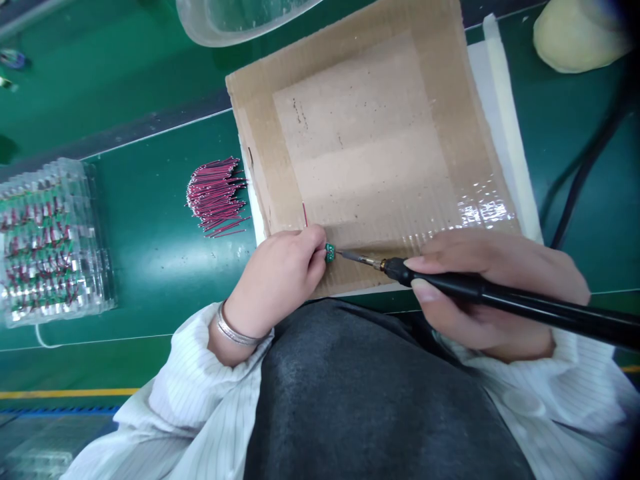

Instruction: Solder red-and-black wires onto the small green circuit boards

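Note:
My left hand [287,277] is closed in a pinch at the near edge of the taped cardboard [370,147]. A small green circuit board [330,253] shows at its fingertips, and a short red wire [305,215] sticks up beyond the knuckles. Between the thumb and fingers of my right hand [490,287] lies a black soldering iron [445,281]. The iron points left, and its tip is at the right edge of the board; whether they touch is too small to tell.
A pile of red wires [217,198] lies left of the cardboard. Farther left stand stacked clear trays [55,247] with boards and wires. A translucent tub [240,20] is at the top, a pale yellow object [580,33] at top right. A dark cable [583,183] runs down the right.

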A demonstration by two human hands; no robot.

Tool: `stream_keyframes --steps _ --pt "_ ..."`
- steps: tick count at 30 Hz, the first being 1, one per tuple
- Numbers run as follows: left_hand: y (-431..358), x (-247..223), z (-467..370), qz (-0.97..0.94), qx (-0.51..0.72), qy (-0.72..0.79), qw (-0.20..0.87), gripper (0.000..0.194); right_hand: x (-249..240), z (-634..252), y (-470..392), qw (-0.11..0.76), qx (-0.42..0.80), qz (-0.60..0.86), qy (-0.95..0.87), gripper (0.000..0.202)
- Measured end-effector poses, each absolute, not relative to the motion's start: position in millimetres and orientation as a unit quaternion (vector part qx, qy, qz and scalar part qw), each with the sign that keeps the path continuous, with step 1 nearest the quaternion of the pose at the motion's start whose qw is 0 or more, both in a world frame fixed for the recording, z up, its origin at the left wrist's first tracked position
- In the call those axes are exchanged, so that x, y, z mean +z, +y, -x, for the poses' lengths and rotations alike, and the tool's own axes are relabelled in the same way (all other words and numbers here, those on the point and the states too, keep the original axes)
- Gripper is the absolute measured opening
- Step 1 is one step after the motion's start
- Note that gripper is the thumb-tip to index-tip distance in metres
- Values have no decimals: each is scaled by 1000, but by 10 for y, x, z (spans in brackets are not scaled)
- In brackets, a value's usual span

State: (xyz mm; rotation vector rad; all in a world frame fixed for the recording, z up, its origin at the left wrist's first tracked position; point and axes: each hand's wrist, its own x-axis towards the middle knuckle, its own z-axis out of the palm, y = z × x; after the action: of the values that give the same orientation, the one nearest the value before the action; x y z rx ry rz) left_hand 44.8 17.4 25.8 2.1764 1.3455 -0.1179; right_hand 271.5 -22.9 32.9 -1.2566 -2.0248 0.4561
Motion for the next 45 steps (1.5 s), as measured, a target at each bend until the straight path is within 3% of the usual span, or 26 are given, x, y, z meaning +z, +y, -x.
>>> stream_keyframes --steps 6,32,45 --pt "161 244 -453 -819 -43 502 275 10 249 -2671 -192 389 143 430 -802 16" --pt "153 252 -473 -813 -38 510 279 11 212 -2658 -192 378 157 441 -799 9" --pt "178 256 -484 -807 -47 517 280 11 255 -2685 -219 384 166 392 -819 17"
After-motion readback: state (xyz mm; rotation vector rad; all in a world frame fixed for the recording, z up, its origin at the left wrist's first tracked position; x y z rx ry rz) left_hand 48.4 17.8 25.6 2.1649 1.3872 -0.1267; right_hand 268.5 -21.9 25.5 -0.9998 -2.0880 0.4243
